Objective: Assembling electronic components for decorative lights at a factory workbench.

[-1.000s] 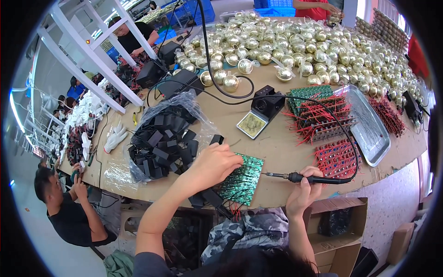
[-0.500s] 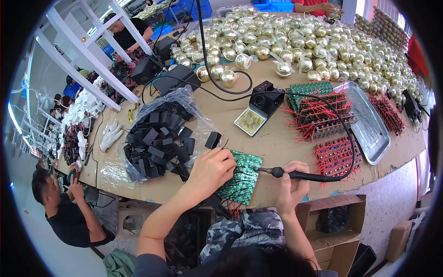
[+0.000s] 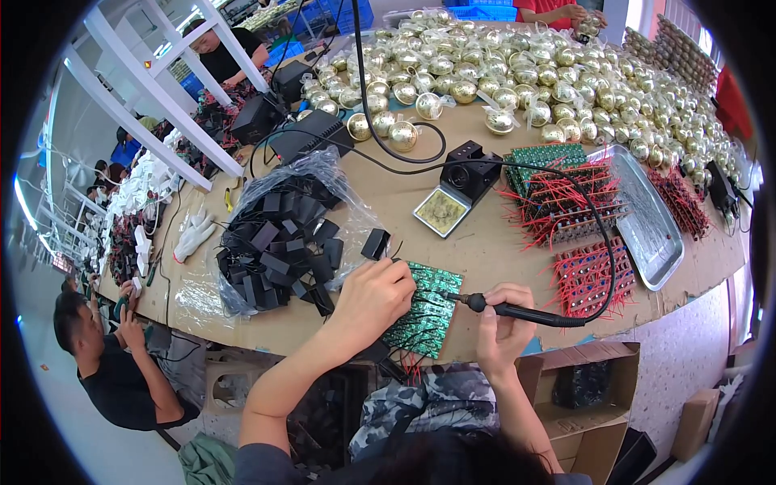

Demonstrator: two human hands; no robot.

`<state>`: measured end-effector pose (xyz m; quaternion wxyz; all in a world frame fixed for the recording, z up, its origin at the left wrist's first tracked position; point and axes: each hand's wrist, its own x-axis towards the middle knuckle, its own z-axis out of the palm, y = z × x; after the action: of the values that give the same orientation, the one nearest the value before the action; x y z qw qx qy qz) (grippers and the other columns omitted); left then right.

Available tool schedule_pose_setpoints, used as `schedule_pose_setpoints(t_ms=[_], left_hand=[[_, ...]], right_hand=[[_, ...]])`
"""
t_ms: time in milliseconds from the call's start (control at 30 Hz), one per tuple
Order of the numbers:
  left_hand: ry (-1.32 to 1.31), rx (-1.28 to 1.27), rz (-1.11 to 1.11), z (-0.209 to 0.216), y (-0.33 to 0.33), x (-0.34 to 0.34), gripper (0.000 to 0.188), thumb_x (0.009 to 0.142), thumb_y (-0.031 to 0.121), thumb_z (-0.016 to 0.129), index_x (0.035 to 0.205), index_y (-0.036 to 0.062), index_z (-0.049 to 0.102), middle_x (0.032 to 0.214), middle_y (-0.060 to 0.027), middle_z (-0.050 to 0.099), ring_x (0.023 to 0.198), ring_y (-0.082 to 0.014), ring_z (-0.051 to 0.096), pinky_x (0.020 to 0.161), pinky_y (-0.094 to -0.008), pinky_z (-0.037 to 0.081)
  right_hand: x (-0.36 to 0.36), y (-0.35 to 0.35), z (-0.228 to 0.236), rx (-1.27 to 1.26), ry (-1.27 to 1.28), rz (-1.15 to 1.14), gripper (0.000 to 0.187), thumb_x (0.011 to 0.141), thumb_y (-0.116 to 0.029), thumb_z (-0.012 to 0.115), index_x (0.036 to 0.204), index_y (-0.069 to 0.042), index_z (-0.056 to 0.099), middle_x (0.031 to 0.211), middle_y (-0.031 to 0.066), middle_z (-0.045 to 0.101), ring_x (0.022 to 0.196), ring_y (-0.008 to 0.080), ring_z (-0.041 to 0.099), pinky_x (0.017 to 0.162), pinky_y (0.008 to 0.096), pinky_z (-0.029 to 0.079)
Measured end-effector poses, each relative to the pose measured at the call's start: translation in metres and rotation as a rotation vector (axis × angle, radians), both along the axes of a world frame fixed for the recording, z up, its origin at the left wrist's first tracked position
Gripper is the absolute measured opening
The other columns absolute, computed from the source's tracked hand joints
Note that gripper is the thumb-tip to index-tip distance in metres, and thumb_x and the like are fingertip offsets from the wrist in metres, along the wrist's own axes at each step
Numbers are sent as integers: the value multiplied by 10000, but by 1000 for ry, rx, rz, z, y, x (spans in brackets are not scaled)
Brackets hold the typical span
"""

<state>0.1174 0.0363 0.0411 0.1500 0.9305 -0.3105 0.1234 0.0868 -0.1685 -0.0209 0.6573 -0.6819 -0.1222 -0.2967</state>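
Circuit board [image 3: 432,314] at left hand [image 3: 374,297], soldering iron [image 3: 551,317] in right hand [image 3: 501,335]

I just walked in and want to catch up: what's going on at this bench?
A person's right hand holds a soldering iron, its tip over a green circuit board; whether it touches is too small to tell. The left hand is at the board's left side, and what its fingertips do is hidden. Black boxes lie to the left, and many gold balls cover the table's far side.
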Motion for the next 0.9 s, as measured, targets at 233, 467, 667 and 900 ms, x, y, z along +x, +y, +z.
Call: schedule_pose_setpoints(t_ms=[233,467,667,900], left_hand=[[0,19,-5,0,0,0,142,683,59,730,770,51,618,819,-23,555,768,-223,583,675,-355,476],[28,47,5,0,-1,0,94,711,74,698,750,54,614,835,-44,549,831,-224,575,730,-353,471],[19,50,-3,0,-1,0,91,708,75,691,733,53,606,823,-45,543,825,-221,574,720,-354,468],[11,63,-8,1,-2,0,85,707,78,688,732,56,609,821,-45,544,827,-217,576,717,-351,469]], right_hand=[[0,1,2,1,-15,-7,165,784,74,542,934,11,518,958,137,525,853,192,532,790,305,466],[0,2,2,9,-3,5,163,782,73,541,930,10,518,958,136,523,853,194,532,791,307,465],[0,1,1,2,-7,9,171,783,78,541,936,8,516,957,134,523,852,194,530,796,307,463],[1,2,1,-10,-8,4,166,788,87,539,931,6,512,942,130,527,846,189,528,790,304,460]])
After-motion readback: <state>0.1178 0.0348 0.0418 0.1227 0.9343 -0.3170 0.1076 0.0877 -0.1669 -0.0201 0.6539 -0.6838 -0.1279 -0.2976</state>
